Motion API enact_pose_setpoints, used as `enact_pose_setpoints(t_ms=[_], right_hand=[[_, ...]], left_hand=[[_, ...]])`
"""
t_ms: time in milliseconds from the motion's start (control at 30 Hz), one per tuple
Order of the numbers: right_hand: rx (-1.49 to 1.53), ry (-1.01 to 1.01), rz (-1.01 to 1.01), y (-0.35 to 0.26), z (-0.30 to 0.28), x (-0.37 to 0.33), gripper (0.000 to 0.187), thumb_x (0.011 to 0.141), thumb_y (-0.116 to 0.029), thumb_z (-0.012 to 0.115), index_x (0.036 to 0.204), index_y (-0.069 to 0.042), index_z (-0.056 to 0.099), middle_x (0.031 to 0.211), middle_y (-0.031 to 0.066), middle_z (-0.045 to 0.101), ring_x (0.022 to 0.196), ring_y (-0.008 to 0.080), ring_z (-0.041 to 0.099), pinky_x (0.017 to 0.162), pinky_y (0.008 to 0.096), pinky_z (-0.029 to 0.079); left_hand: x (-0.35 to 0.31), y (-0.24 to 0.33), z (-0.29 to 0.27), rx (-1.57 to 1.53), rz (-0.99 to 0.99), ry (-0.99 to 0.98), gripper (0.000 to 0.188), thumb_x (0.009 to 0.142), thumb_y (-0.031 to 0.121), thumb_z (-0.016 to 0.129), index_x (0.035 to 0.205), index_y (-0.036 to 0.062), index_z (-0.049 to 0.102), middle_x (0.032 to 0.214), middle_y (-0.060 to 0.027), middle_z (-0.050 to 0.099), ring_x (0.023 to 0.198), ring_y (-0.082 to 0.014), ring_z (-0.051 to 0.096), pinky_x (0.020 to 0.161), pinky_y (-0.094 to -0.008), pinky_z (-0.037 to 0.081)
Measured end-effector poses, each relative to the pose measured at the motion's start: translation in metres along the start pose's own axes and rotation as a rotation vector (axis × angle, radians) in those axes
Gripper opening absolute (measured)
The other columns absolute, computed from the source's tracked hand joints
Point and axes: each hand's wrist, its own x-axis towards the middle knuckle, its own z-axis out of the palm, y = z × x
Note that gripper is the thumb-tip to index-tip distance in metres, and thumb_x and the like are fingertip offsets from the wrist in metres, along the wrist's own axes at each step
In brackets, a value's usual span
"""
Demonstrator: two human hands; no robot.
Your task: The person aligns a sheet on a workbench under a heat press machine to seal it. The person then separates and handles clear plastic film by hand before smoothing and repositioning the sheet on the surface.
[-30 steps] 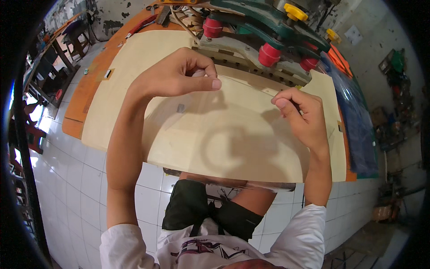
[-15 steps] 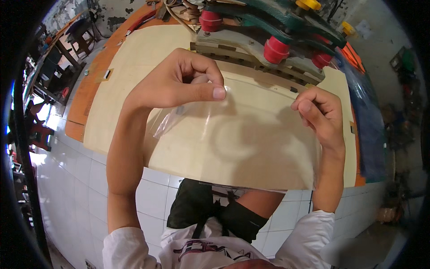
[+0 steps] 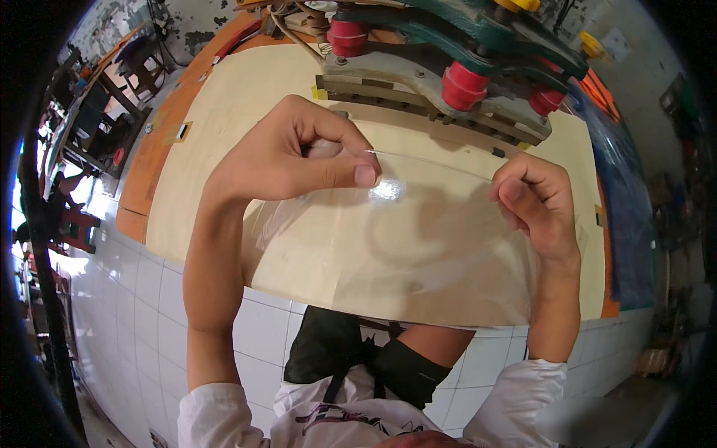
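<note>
A clear plastic sheet (image 3: pixel 385 192) stretches between my two hands over a pale work surface, its far edge pulled fairly straight. My left hand (image 3: pixel 291 153) pinches the left part of that edge between thumb and forefinger. At the right end of the edge, my right hand (image 3: pixel 541 201) is closed with its thumb against curled fingers. Light glares off the plastic beside my left thumb. The sheet hangs down toward my lap; whether it is a single layer or a bag, I cannot tell.
Beyond my hands stands a dark green machine (image 3: pixel 441 37) with red knobs (image 3: pixel 464 86) and a metal bar along its front. Pale board (image 3: pixel 194 149) covers the orange-brown table (image 3: pixel 142 194). Blue plastic sheeting (image 3: pixel 624 201) hangs at the right. A stool (image 3: pixel 78 228) stands far left.
Both hands have come slightly toward me with the plastic, away from the machine's bar. The far edge of the sheet now shows more plainly, and a bright glare has appeared on it.
</note>
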Motion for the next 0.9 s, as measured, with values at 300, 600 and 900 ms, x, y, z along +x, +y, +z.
enact_pose_setpoints(t_ms=[300,600,900], right_hand=[[0.001,-0.027,0.008,0.0008,0.0002,-0.0010,0.030,0.090,-0.031,0.064,0.083,-0.002,0.063,0.075,0.0008,0.061,0.057,0.0031,0.046,0.048,0.0193,0.038],[-0.067,-0.004,0.011,0.0004,0.0036,0.0015,0.033,0.091,-0.034,0.063,0.083,-0.002,0.064,0.073,-0.0005,0.060,0.058,0.0034,0.048,0.049,0.0191,0.039],[-0.109,0.011,-0.005,0.0069,0.0031,0.0026,0.022,0.092,-0.022,0.062,0.085,-0.001,0.063,0.071,-0.0020,0.058,0.057,0.0026,0.046,0.050,0.0183,0.036]], left_hand=[[0.0007,-0.0026,-0.0020,-0.067,0.099,-0.012,0.015,0.076,0.012,0.074,0.076,-0.0029,0.071,0.064,-0.0073,0.065,0.049,-0.0068,0.051,0.044,-0.0230,0.038],[0.0037,-0.0052,0.0006,-0.202,0.075,-0.014,0.019,0.079,0.013,0.070,0.072,-0.0040,0.065,0.067,-0.0105,0.062,0.054,-0.0125,0.055,0.047,-0.0256,0.044],[0.0030,-0.0063,0.0002,-0.226,0.050,-0.018,0.017,0.080,0.012,0.069,0.075,-0.0035,0.064,0.070,-0.0100,0.062,0.057,-0.0133,0.057,0.050,-0.0263,0.046]])
